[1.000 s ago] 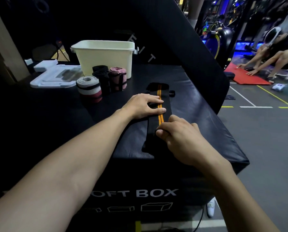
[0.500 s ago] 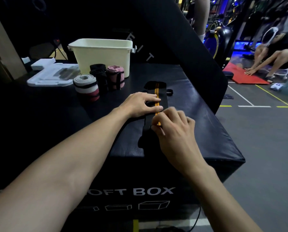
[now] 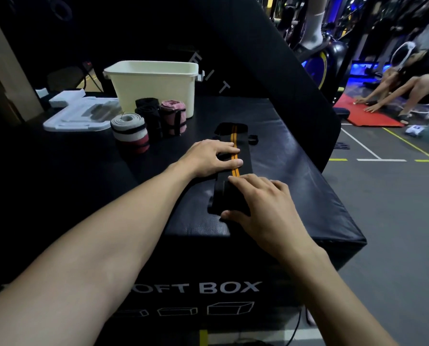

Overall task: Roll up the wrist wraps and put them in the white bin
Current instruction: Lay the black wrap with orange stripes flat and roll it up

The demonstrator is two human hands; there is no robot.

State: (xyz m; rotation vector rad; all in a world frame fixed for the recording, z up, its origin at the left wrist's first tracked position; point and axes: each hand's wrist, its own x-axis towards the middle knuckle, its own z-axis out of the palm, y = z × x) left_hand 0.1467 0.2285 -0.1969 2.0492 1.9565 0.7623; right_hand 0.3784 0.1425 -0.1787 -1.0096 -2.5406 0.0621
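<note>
One black wrist wrap [image 3: 234, 151] with two orange stripes lies flat, lengthwise on the soft box [image 3: 295, 186]. Left hand [image 3: 208, 158] presses it with straight fingers; right hand [image 3: 261, 208] pinches its folded near end, partly hiding it. White bin [image 3: 156, 88] stands far left.

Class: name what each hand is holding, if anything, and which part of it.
Both hold the black wrap: the left hand presses its middle flat; the right hand grips its near end, thumb under the edge.
</note>
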